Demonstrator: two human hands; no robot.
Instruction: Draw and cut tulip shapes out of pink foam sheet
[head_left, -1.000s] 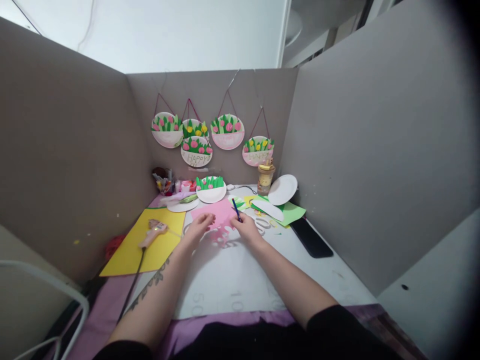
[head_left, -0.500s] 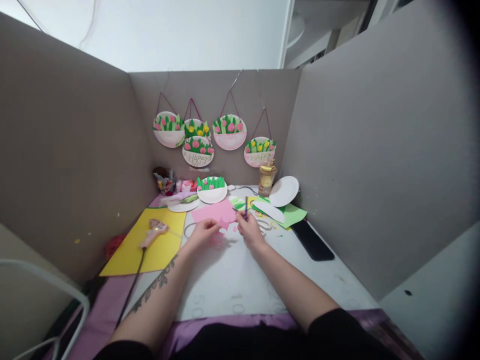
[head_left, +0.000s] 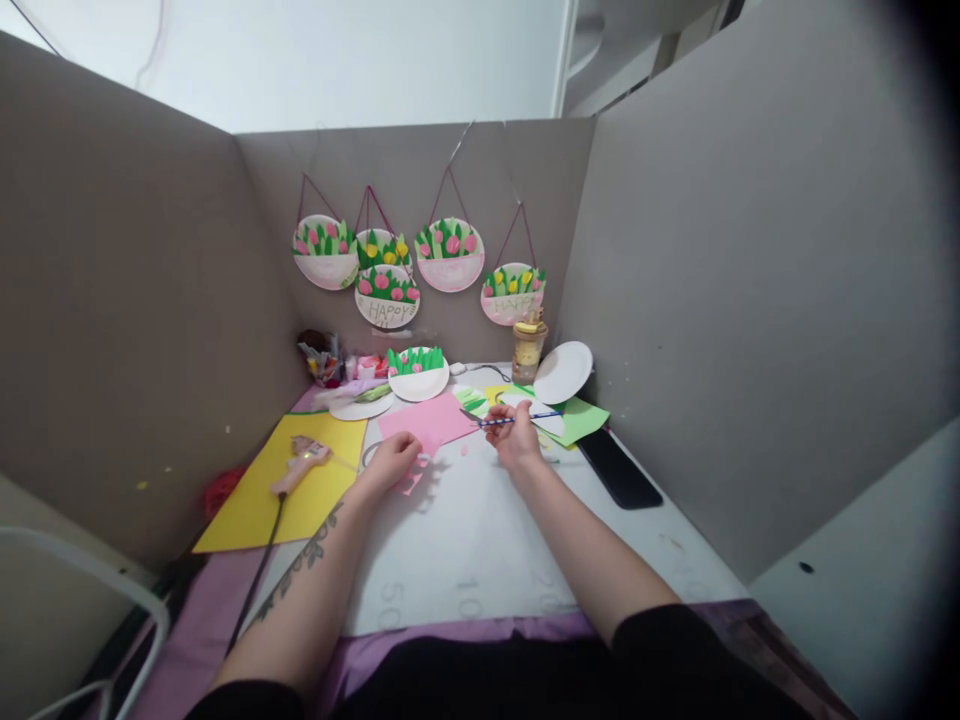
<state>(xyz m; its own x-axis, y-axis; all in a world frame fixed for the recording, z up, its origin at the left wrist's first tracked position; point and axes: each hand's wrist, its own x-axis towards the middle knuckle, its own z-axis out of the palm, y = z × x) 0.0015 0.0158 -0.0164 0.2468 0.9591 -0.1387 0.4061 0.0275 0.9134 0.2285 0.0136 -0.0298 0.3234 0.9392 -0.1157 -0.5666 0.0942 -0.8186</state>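
Note:
My left hand (head_left: 395,462) is closed, pinching a cut scrap of pink paper (head_left: 412,486) with a ragged edge, a little above the white board. Across the palm of my right hand (head_left: 516,438), turned partly upward with curled fingers, lies a thin blue-and-white striped pencil (head_left: 541,415). A dark pointed tip sticks out beside the pencil's left end; I cannot make out what it belongs to. Between and beyond my hands lies a pink paper sheet (head_left: 442,415). One small pink piece (head_left: 464,450) rests on the board near it.
A glue gun (head_left: 304,463) lies on yellow paper (head_left: 247,510) at left. At right are a black phone (head_left: 621,470), green paper (head_left: 585,420), a white plate (head_left: 564,373) and a drink cup (head_left: 529,350). A flower-decorated plate (head_left: 418,385) stands behind; several more hang on the grey partition (head_left: 450,150).
My right hand has turned palm-up and moved slightly right, swinging the pencil from upright to nearly level. My left hand has drawn back left and nearer with the pink scrap, away from the sheet.

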